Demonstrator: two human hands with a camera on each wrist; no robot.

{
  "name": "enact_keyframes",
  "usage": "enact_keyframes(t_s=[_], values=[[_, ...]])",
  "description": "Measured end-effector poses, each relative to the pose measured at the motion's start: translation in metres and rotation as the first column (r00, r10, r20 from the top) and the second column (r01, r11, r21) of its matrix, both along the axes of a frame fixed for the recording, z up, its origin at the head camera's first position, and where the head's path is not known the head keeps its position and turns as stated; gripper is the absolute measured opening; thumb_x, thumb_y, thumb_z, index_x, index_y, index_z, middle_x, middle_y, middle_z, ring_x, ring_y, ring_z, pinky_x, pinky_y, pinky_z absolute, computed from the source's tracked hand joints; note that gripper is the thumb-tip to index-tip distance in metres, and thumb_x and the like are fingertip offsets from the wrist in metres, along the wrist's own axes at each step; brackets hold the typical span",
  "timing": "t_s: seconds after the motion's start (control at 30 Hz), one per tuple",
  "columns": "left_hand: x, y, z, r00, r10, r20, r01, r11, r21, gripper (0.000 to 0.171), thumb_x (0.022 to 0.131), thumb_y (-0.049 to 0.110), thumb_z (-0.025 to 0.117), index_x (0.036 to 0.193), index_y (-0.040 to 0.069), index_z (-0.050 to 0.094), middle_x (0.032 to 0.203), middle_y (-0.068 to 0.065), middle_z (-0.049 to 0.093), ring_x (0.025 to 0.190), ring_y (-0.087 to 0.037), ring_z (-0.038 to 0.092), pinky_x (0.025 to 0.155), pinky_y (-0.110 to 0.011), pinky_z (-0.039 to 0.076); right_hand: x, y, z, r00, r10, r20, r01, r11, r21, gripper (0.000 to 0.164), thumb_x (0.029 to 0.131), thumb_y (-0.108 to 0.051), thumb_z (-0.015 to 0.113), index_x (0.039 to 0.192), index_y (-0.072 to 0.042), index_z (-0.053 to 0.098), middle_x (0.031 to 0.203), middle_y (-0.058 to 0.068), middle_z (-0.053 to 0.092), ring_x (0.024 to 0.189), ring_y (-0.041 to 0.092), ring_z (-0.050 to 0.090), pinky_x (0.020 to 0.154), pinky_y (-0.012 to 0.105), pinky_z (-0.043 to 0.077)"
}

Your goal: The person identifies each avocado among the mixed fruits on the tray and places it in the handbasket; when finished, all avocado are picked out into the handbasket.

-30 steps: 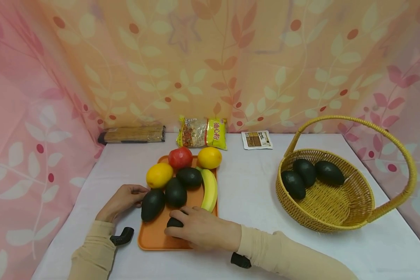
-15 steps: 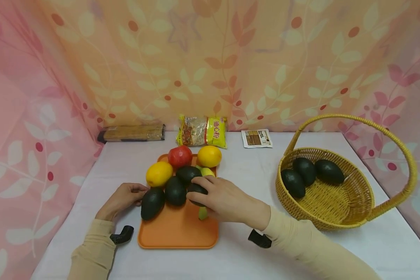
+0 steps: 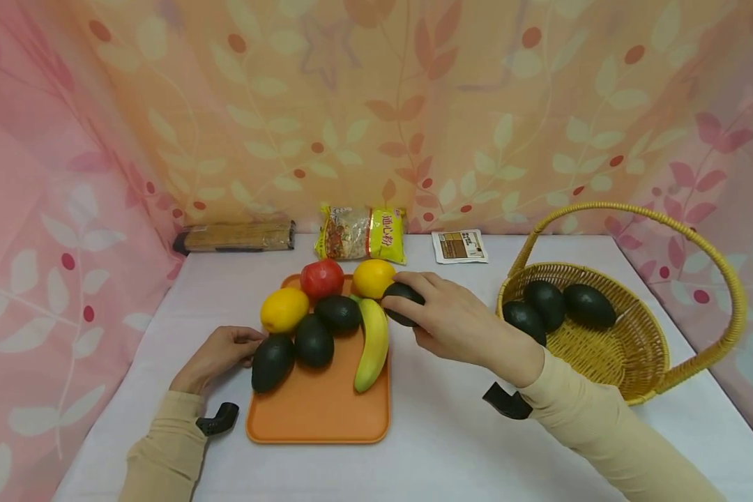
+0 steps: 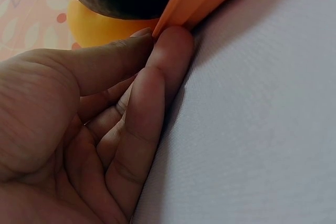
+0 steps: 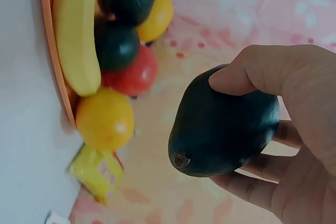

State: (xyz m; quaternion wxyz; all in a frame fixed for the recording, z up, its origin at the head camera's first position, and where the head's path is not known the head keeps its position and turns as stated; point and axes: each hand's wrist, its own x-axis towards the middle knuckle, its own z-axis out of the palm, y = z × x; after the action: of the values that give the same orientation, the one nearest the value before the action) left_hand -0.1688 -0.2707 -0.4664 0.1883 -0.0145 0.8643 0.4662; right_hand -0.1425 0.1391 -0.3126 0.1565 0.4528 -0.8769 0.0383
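Observation:
My right hand [image 3: 454, 317] grips a dark avocado [image 5: 220, 124] between thumb and fingers, raised just right of the orange tray [image 3: 318, 425]. The thumb and fingertips of my left hand [image 4: 105, 108] pinch the tray's left edge. Three dark avocados, one of them the nearest avocado [image 3: 272, 364] to my left hand, lie on the tray. Along its right side lies a yellow banana [image 3: 373, 348]. At the tray's far end sit a red fruit [image 3: 322, 279] and two yellow lemon-like fruits, one at the left [image 3: 285, 310] and another at the right [image 3: 374, 279].
A woven basket [image 3: 655, 348] with a tall handle stands at the right, three dark avocados inside. Along the back lie a wrapped bundle of thin sticks [image 3: 238, 237], a yellow food bag [image 3: 360, 235] and a small flat packet [image 3: 459, 247]. Patterned curtains enclose the table.
My right hand has lifted the avocado from the tray's near part, over the banana and out past the tray's right edge. The left hand stays at the tray's left edge.

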Motion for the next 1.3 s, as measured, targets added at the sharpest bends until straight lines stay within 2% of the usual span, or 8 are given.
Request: enact_keyframes(t_s=[0.17, 0.3, 0.43, 0.6, 0.77, 0.93, 1.17, 1.3], values=[[0.0, 0.0, 0.0, 1.0, 0.006, 0.01, -0.006, 1.0, 0.007, 0.032, 0.095, 0.014, 0.059, 0.12, -0.004, 0.065, 0.099, -0.007, 0.071, 0.077, -0.012, 0.06, 0.068, -0.023, 0.054, -0.005, 0.021, 0.007, 0.999, -0.036, -0.027, 0.036, 0.999, 0.001, 0.055, 0.076, -0.013, 0.079, 0.127, -0.019, 0.058, 0.133, 0.018, 0.055, 0.111, 0.034, 0.06, 0.085, 0.046, 0.056], [0.0, 0.0, 0.0, 1.0, 0.008, 0.01, -0.008, 1.0, 0.012, 0.032, 0.095, 0.015, 0.059, 0.12, -0.004, 0.065, 0.099, -0.007, 0.071, 0.078, -0.012, 0.06, 0.068, -0.024, 0.054, -0.009, 0.039, 0.012, 0.997, -0.07, -0.042, 0.069, 0.997, -0.019, 0.054, 0.076, -0.011, 0.079, 0.125, -0.017, 0.058, 0.133, 0.021, 0.054, 0.104, 0.037, 0.062, 0.083, 0.048, 0.056], [0.0, -0.001, 0.0, 1.0, 0.018, 0.013, -0.018, 1.0, 0.015, 0.033, 0.095, 0.016, 0.061, 0.12, -0.004, 0.066, 0.097, -0.006, 0.071, 0.077, -0.012, 0.06, 0.068, -0.024, 0.054, -0.011, 0.053, 0.016, 0.993, -0.106, -0.045, 0.105, 0.994, -0.032, 0.053, 0.076, -0.009, 0.078, 0.125, -0.018, 0.058, 0.133, 0.02, 0.053, 0.098, 0.037, 0.062, 0.077, 0.047, 0.057], [0.001, -0.001, 0.0, 1.0, 0.016, 0.014, -0.017, 1.0, 0.012, 0.033, 0.095, 0.016, 0.06, 0.12, -0.004, 0.065, 0.096, -0.005, 0.07, 0.076, -0.012, 0.06, 0.068, -0.024, 0.054, -0.012, 0.071, 0.015, 0.99, -0.138, -0.038, 0.137, 0.99, -0.039, 0.054, 0.073, -0.005, 0.076, 0.124, -0.016, 0.059, 0.13, 0.02, 0.054, 0.097, 0.037, 0.063, 0.07, 0.048, 0.056], [0.0, 0.0, 0.002, 1.0, 0.011, 0.016, -0.011, 1.0, 0.012, 0.032, 0.095, 0.016, 0.06, 0.12, -0.004, 0.065, 0.099, -0.006, 0.071, 0.076, -0.012, 0.06, 0.068, -0.024, 0.054, -0.013, 0.096, 0.012, 0.983, -0.175, -0.052, 0.173, 0.984, -0.053, 0.057, 0.071, -0.004, 0.076, 0.124, -0.014, 0.06, 0.126, 0.019, 0.055, 0.095, 0.037, 0.063, 0.069, 0.05, 0.055], [0.0, 0.001, 0.004, 1.0, 0.003, 0.007, -0.003, 1.0, 0.011, 0.033, 0.096, 0.017, 0.059, 0.119, -0.005, 0.065, 0.098, -0.005, 0.071, 0.077, -0.011, 0.06, 0.068, -0.024, 0.054, -0.013, 0.121, 0.009, 0.969, -0.244, -0.046, 0.242, 0.969, -0.051, 0.057, 0.07, -0.007, 0.08, 0.123, -0.015, 0.06, 0.123, 0.017, 0.055, 0.095, 0.036, 0.061, 0.065, 0.051, 0.055], [0.0, 0.002, 0.002, 1.0, 0.012, 0.021, -0.012, 1.0, 0.003, 0.033, 0.095, 0.019, 0.061, 0.119, -0.003, 0.066, 0.098, -0.006, 0.071, 0.079, -0.012, 0.06, 0.07, -0.023, 0.054, -0.007, 0.156, 0.001, 0.937, -0.35, -0.012, 0.35, 0.937, -0.012, 0.06, 0.07, -0.008, 0.079, 0.126, -0.014, 0.059, 0.125, 0.019, 0.054, 0.098, 0.036, 0.06, 0.073, 0.052, 0.054], [-0.001, 0.001, 0.002, 1.0, 0.013, 0.016, -0.013, 1.0, -0.009, 0.033, 0.095, 0.021, 0.062, 0.118, -0.002, 0.067, 0.098, -0.006, 0.071, 0.08, -0.013, 0.06, 0.069, -0.023, 0.054, -0.003, 0.172, -0.005, 0.921, -0.389, -0.015, 0.388, 0.921, -0.008, 0.063, 0.067, -0.008, 0.08, 0.126, -0.014, 0.058, 0.122, 0.02, 0.054, 0.095, 0.038, 0.06, 0.069, 0.054, 0.054]])
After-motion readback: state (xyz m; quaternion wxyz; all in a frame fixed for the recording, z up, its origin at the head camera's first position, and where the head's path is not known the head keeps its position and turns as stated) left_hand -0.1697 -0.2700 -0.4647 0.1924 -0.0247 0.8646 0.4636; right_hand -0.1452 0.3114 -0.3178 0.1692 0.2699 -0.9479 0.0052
